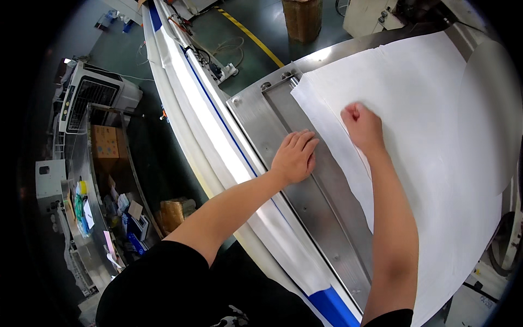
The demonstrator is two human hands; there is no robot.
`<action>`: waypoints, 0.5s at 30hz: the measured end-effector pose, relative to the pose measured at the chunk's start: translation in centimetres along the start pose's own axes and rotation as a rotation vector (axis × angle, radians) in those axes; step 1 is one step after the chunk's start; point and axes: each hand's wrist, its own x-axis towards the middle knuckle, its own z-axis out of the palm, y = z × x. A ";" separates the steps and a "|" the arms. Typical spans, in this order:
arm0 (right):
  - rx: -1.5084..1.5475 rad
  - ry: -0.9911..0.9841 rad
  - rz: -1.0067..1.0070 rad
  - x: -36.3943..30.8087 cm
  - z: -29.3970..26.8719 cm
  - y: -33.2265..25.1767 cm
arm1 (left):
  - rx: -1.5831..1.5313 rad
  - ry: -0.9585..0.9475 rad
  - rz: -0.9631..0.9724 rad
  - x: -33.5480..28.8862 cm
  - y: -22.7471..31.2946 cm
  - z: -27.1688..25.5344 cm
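Observation:
A stack of large white sheets lies on the metal table, its near left edge slightly uneven. Over the sheets, close to that edge, my right hand is closed in a fist, with nothing showing between its fingers. A thin line, like the edge of an upper sheet, runs beside this hand and the forearm. My left hand lies over the bare metal left of the sheets, fingers stretched out and slightly bent, holding nothing. Whether the fist presses on the sheets I cannot tell.
A long white padded strip with a blue line runs along the table's left side. Further left stand a metal trolley with boxes and a white air cooler. A brown carton is on the floor beyond the table. Machine parts stand behind.

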 end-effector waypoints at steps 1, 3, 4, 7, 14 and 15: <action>-0.002 -0.001 -0.010 1.4 0.7 -0.3 | 0.002 -0.011 -0.013 -0.1 -0.1 -0.2; -0.009 0.002 -0.026 3.5 1.6 -0.6 | 0.005 -0.031 -0.030 0.0 -0.1 -0.4; -0.014 -0.002 -0.019 4.2 1.8 -0.6 | 0.004 -0.040 -0.036 0.0 -0.1 -0.4; -0.042 -0.004 0.003 5.6 2.4 -0.7 | 0.015 -0.057 -0.037 0.1 -0.2 -0.4; -0.151 0.048 0.054 6.1 2.9 -0.6 | -0.027 -0.084 -0.058 0.2 -0.4 -0.3; -0.165 0.067 0.057 6.0 2.8 -0.5 | -0.056 -0.080 -0.060 0.4 -0.4 -0.4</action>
